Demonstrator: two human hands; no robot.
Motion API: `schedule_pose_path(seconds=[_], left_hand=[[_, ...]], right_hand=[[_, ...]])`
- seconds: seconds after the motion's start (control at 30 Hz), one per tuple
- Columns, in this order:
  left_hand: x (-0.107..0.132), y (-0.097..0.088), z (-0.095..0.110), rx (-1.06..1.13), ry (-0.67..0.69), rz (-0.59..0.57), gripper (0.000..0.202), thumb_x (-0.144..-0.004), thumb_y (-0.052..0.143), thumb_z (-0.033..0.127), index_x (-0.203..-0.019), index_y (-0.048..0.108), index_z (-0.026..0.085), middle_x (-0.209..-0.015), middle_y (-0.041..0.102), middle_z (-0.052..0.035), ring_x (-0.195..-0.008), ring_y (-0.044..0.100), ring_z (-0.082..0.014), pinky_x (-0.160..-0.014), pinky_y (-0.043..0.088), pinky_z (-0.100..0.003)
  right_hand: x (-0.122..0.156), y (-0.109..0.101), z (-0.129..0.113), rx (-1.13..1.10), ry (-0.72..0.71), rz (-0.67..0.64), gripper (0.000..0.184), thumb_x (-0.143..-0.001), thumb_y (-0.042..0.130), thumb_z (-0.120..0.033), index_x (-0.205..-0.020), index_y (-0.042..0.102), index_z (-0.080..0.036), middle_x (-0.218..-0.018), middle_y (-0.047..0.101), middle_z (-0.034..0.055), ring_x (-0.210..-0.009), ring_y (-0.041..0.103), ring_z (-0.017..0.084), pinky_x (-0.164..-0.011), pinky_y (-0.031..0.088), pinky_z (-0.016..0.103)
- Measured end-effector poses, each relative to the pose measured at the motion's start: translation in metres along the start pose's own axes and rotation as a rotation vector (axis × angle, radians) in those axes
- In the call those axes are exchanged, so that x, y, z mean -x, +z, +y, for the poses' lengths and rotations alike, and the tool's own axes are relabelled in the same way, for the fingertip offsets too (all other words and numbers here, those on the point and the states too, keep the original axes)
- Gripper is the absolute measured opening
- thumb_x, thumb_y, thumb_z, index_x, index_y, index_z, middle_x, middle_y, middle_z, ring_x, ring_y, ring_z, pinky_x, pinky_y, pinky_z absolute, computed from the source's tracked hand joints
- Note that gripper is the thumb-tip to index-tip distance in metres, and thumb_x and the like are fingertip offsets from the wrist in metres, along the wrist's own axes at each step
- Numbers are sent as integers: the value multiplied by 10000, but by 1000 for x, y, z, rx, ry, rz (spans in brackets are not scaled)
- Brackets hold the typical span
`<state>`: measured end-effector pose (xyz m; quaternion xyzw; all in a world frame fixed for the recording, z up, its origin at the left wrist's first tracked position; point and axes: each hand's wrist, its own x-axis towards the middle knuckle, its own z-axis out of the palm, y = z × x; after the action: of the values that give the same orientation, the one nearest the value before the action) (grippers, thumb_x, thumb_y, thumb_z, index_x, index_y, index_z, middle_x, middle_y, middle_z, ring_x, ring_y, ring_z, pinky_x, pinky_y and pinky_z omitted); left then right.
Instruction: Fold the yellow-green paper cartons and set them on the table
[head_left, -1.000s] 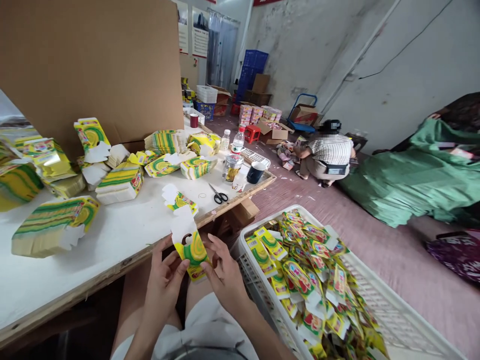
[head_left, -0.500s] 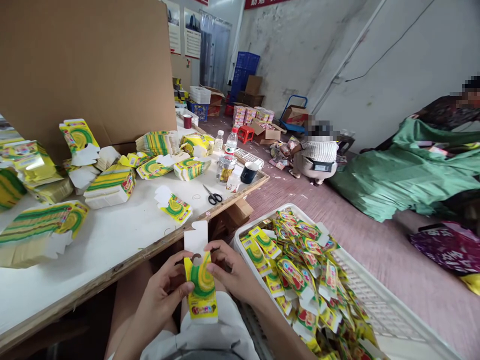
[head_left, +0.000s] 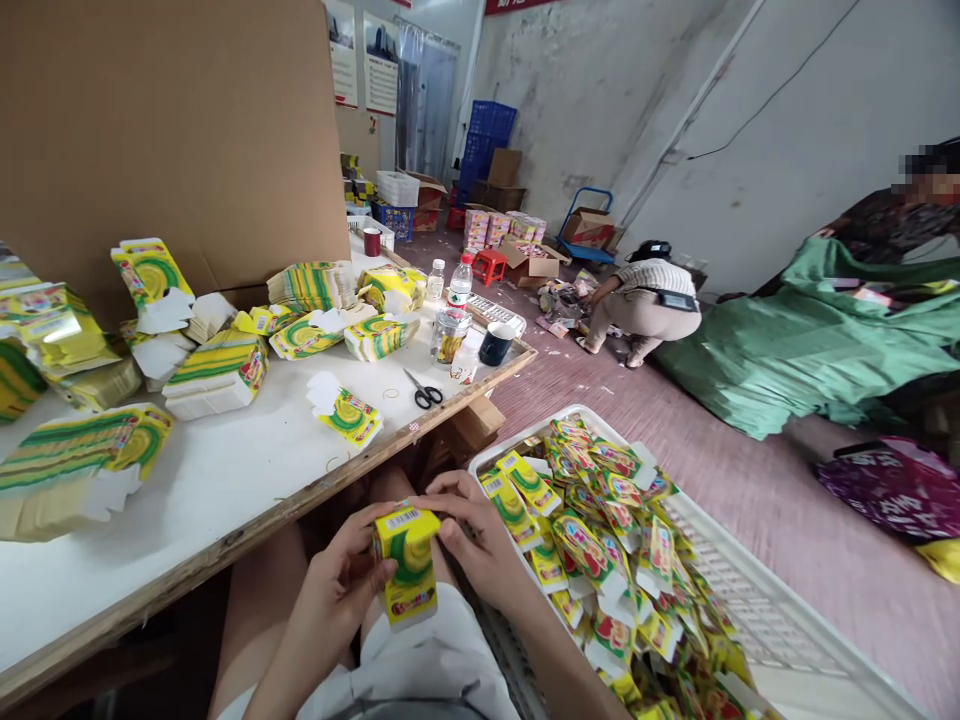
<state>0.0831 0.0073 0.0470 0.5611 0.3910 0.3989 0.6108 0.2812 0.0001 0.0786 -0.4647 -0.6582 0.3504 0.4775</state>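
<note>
Two-handed pinch on the yellow-green carton (head_left: 409,570) above the lap, fingers of left hand (head_left: 337,590) and right hand (head_left: 480,545) closed on its sides. Folded shut now, the top flap upright half a second ago; closing step seemingly done.

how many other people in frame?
2. A crouching person is on the floor beyond the table; a second person is at the right edge by the green cloth. The cardboard sheet may hide more.

Small yellow-green carton (head_left: 409,562), folded shut, upright, barcode flap on top.
</note>
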Motion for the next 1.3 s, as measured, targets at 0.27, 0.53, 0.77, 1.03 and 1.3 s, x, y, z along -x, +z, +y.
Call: schedule_pose_path(seconds=[0.27,0.53,0.77,1.03,1.3], left_hand=[[2,6,-14,-67,10,-46,462,-898,575,274,-1356,508,271,-1417,557,-86,-1298,518,-272,-993,498,-344],[-2,12,-3,135,-64,-38,510,-835,662,276,-1316,499,238,-1285,661,-120,-1141,640,-280,-930,536,-384],[-3,14,-11,76,-33,8,509,-841,636,223,-1333,503,243,-1382,589,-102,-1178,615,-266,-933,528,-351],[-2,15,-10,79,-35,-21,509,-857,607,193,-1349,484,236,-1318,632,-115,-1246,560,-263,-1004,474,-377],[-3,13,1,173,-113,-9,445,-792,694,228,-1222,584,219,-1158,724,-87,-920,709,-233,-757,571,-302]], right_hand=[[4,4,9,175,263,-36,341,-765,614,-121,-1086,586,-236,-595,454,-94,-528,447,101,-486,325,182],[2,14,11,222,269,-86,361,-758,628,-141,-1092,533,-241,-539,544,-106,-474,498,114,-484,326,187],[-2,17,16,377,302,-59,340,-739,605,-154,-1064,536,-227,-500,428,-120,-460,457,122,-493,282,208],[-3,17,15,376,360,-102,363,-721,631,-137,-1059,542,-234,-506,487,-115,-464,464,117,-488,269,200],[-3,4,18,48,239,-105,218,-902,560,-326,-1053,670,-213,-841,703,9,-733,624,150,-649,479,239]])
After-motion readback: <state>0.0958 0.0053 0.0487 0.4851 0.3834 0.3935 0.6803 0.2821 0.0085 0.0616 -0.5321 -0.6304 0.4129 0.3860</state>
